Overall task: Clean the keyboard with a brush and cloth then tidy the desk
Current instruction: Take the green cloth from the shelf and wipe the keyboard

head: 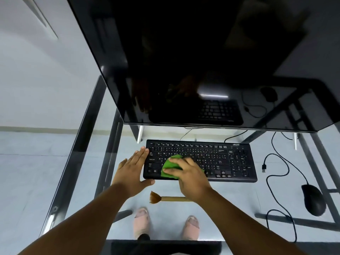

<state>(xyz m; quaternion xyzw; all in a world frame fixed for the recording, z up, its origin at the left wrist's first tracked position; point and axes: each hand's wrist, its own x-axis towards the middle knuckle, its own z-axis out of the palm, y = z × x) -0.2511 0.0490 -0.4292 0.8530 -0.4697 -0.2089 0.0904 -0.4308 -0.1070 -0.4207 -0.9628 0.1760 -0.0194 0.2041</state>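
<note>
while the left hand lies flat and open, bracing the acer keyboard, the right hand presses the green cloth onto its keys, so wiping rightward likely comes next.

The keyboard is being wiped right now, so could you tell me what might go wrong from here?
1. The right hand presses the green cloth onto the keys; the keyboard could slide if the left hand lets go.
2. The brush lies under the right wrist and could be knocked away.

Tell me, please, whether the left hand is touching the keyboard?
Touching. The head view shows the left hand flat against the keyboard's left end, fingertips over its top corner and thumb at its front edge, with no gap visible.
</note>
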